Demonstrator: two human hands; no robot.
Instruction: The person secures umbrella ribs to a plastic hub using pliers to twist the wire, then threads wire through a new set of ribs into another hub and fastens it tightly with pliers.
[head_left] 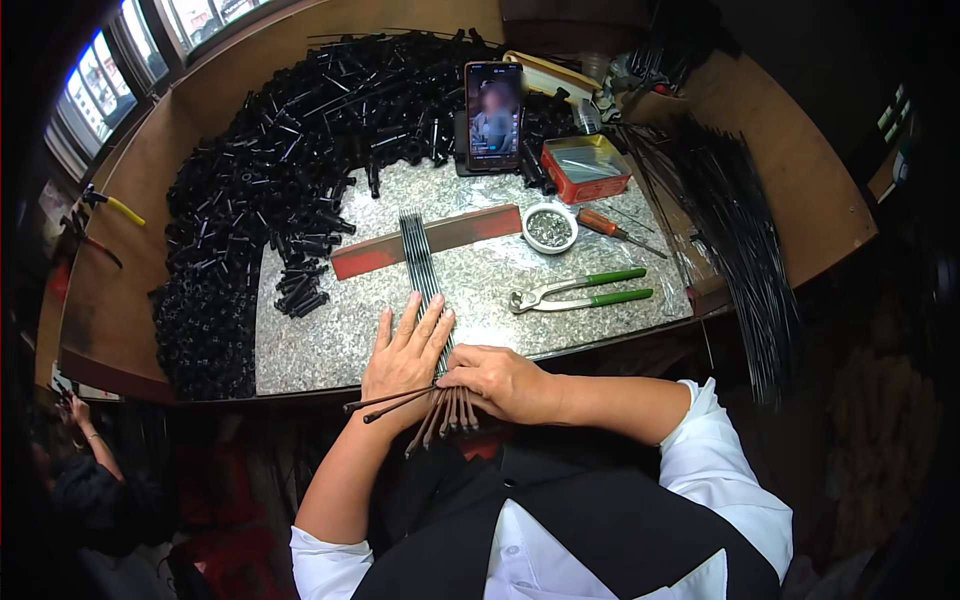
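A bundle of thin metal rods (415,250) lies side by side across a reddish wooden bar (480,226) on the speckled worktop (330,355). My left hand (405,352) rests flat over the rods, fingers stretched toward the bar. Closed around the rods near the worktop's front edge is my right hand (500,383), its fingertips against my left hand. Below both hands the knobbed brown rod ends (445,412) fan out over the edge. Two of these ends point left across my left wrist. My palms hide the middle of the bundle.
Green-handled pincers (622,297), a screwdriver (598,222) and a white bowl (527,242) of small metal bits lie to the right. Behind stand a red tin (575,191) and a phone (495,140). Black tubular parts (210,260) heap up left; long black rods (745,230) hang right.
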